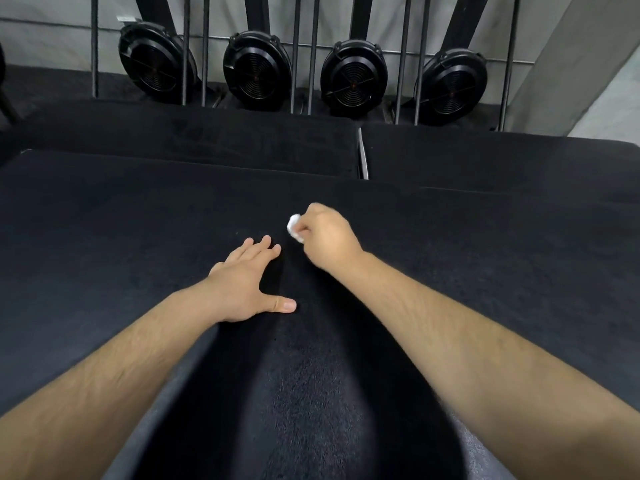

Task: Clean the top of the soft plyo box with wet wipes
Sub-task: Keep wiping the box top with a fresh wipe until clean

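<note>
Box top: Your soft plyo box [104,237] fills the lower view, its black textured top stretching from the near edge under your forearms to the far edge.
Left hand: Your left hand [242,285] lies palm down near the middle of the top, fingers straight and spread, thumb out to the side. It holds nothing.
Right hand: Your right hand [329,237] sits just beyond and right of the left, knuckles up, fingers curled tight round the wipe.
Wipe: The wet wipe [293,227] is a small white wad poking out of the left side of your fist, low over the top, between the middle and the far edge. You cannot tell whether it touches the surface.
Past the far edge: Two black pads [242,140] lie side by side with a narrow gap between them.
Background: Four round black fan housings [256,71] stand behind upright metal bars [313,46].
</note>
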Action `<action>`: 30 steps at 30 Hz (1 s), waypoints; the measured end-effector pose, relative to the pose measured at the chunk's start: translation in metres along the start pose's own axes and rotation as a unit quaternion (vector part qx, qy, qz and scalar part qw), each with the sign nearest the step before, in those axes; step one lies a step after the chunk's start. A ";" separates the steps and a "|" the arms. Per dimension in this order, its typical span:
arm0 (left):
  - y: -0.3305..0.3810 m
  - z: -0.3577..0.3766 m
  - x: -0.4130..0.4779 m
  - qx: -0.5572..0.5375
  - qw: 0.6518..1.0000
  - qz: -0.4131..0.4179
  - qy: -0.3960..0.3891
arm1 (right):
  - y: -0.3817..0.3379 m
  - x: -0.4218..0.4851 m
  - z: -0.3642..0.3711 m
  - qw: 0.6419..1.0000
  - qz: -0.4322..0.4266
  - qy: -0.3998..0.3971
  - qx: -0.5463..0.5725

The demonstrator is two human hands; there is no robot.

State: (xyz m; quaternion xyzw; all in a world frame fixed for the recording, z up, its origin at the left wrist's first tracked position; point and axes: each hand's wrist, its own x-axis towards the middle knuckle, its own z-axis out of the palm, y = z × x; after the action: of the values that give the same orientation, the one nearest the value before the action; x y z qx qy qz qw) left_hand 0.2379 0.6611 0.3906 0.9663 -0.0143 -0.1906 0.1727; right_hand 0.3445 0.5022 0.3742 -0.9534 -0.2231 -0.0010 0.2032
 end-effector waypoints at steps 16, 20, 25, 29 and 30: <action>-0.002 -0.020 0.058 -0.022 0.999 0.017 -0.024 | 0.033 0.016 -0.009 0.980 0.170 0.035 0.096; -0.004 -0.018 0.060 -0.027 0.999 0.021 -0.022 | 0.049 0.015 -0.008 0.989 0.122 0.069 0.057; -0.005 -0.014 0.060 -0.051 0.998 0.023 -0.002 | 0.026 0.004 -0.011 0.994 0.067 0.086 0.024; -0.002 -0.014 0.060 -0.053 0.998 0.021 -0.006 | 0.038 0.014 -0.009 0.996 0.039 0.068 0.033; -0.003 -0.014 0.060 -0.054 0.998 0.020 -0.004 | 0.040 0.028 -0.011 0.995 0.074 0.061 0.040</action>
State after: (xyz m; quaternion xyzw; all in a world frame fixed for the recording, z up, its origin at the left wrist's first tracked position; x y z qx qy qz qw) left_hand 0.2984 0.6626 0.3804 0.9542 -0.0237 -0.1917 0.2284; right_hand 0.3882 0.4769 0.3718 -0.9568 -0.1387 -0.0348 0.2533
